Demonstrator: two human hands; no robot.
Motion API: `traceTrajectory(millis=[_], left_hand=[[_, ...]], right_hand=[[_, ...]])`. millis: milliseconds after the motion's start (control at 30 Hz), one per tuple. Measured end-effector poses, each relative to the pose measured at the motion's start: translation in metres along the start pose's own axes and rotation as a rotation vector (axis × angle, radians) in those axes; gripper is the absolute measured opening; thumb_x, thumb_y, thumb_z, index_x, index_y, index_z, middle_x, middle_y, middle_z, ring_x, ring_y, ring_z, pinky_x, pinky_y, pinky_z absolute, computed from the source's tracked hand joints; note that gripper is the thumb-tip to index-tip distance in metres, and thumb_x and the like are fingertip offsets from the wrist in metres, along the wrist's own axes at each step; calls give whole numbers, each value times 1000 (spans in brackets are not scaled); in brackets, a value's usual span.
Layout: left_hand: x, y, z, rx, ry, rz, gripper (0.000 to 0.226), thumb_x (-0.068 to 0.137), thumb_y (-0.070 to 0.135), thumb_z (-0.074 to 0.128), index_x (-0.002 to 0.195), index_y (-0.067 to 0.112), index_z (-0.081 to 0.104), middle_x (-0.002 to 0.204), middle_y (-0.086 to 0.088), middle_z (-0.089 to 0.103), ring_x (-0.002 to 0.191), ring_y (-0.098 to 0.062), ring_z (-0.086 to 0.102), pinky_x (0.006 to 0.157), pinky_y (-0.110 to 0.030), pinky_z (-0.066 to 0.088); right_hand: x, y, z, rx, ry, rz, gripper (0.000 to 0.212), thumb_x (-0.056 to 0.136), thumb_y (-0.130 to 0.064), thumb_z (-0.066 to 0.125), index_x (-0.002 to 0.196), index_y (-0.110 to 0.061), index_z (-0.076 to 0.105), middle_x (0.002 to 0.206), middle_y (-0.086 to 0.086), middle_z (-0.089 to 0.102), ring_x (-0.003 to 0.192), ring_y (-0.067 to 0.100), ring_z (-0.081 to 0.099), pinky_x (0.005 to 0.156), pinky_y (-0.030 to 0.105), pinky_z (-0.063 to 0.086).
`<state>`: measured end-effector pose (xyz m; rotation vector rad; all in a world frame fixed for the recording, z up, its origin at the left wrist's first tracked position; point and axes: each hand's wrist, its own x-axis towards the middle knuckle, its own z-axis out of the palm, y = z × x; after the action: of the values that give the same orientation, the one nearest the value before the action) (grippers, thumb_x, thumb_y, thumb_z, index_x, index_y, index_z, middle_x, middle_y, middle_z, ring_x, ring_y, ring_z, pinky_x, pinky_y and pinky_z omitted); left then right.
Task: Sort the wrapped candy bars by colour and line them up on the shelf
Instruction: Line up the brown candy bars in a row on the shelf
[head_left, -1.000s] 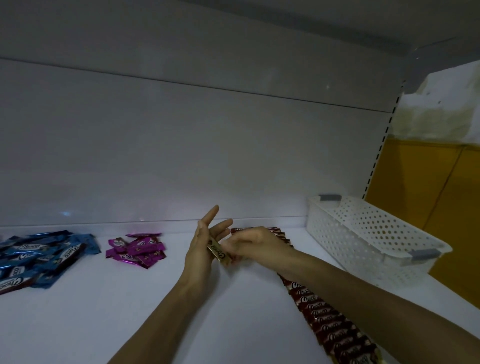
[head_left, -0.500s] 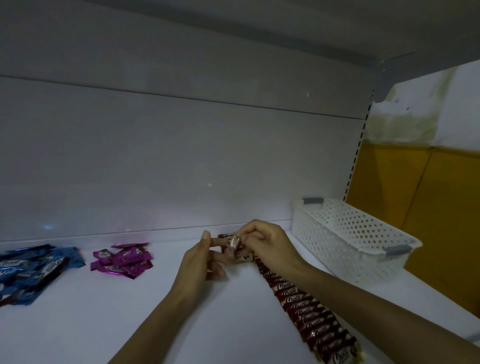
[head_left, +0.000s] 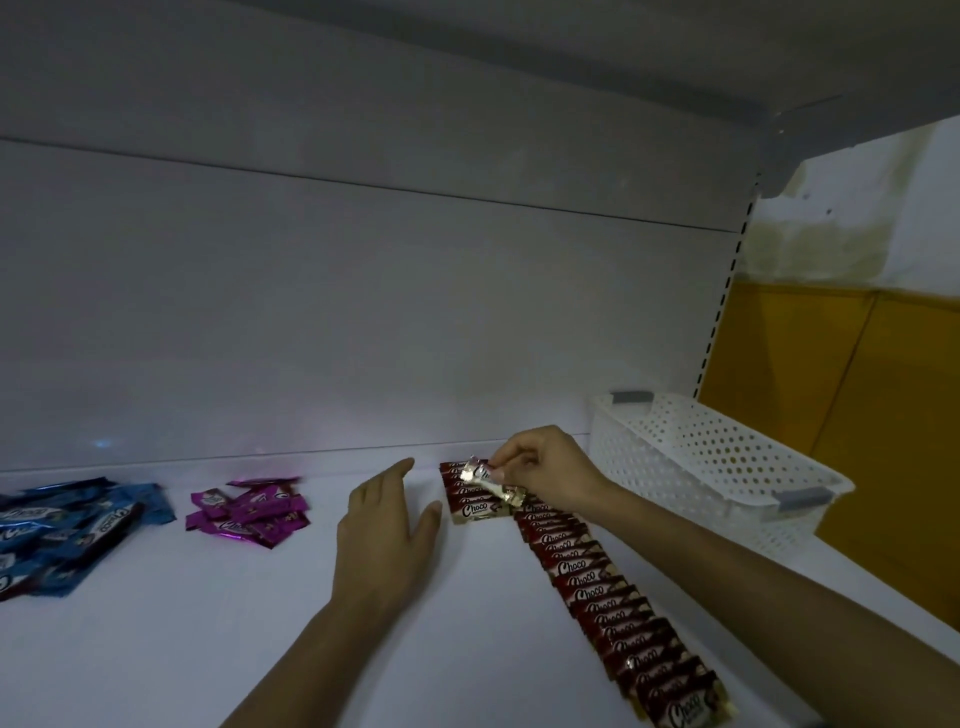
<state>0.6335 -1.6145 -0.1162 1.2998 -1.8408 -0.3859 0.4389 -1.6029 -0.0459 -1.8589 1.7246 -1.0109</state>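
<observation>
- The step in hand, as I judge it, is feeding one more bar into the red row (head_left: 587, 566). That row runs in overlapping order from twelve o'clock at the back of the shelf (head_left: 208, 649) down toward five o'clock at the front.
- The right hand (head_left: 545, 467) is over the far end of the row, at one o'clock from the left hand (head_left: 387, 525). Its thumb and curled fingertips pinch a shiny wrapped bar (head_left: 488, 480), held tilted above the bars below.
- The left hand has straight, spread fingers and holds nothing. It is palm down, just left of the row's far end.
- One loose bar (head_left: 475, 512) lies at the row's far end, sticking out to the left.
- The next move calls for lowering the pinched bar square to its neighbours without disturbing the overlap. The magenta heap (head_left: 249, 512) and blue heap (head_left: 62, 530), at nine o'clock from the left hand, are unsorted into lines.
- Glare on the pinched wrapper hides its true colour.
- I cannot tell whether the left palm touches the shelf.
- The blue heap is cut by the left edge and the red row by the bottom edge.
- The inside of the white basket (head_left: 727, 467), at three o'clock, is out of sight.
</observation>
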Motion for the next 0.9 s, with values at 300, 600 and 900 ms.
traceTrajectory(millis=[300, 600, 900], left_hand=[[1, -2, 1, -44, -40, -17, 56, 94, 32, 55, 145, 21, 34, 147, 0, 41, 135, -21, 32, 107, -39, 31], [3, 0, 1, -110, -45, -55, 52, 95, 26, 55, 142, 18, 37, 144, -2, 44, 134, -21, 33, 106, -37, 32], [4, -2, 1, -114, -61, -55, 47, 96, 23, 53, 141, 14, 41, 143, -4, 45, 133, -21, 35, 106, -30, 29]], right_hand=[[11, 5, 19, -390, -146, -55, 11, 79, -27, 75, 89, -24, 76, 70, -22, 54, 73, -4, 49, 99, 36, 40], [12, 11, 23, -437, -148, -103, 10, 80, -25, 73, 90, -25, 75, 71, -24, 51, 80, -1, 47, 101, 37, 37], [12, 15, 24, -407, -143, -105, 8, 78, -26, 75, 86, -26, 73, 75, -21, 54, 79, 0, 52, 98, 36, 40]])
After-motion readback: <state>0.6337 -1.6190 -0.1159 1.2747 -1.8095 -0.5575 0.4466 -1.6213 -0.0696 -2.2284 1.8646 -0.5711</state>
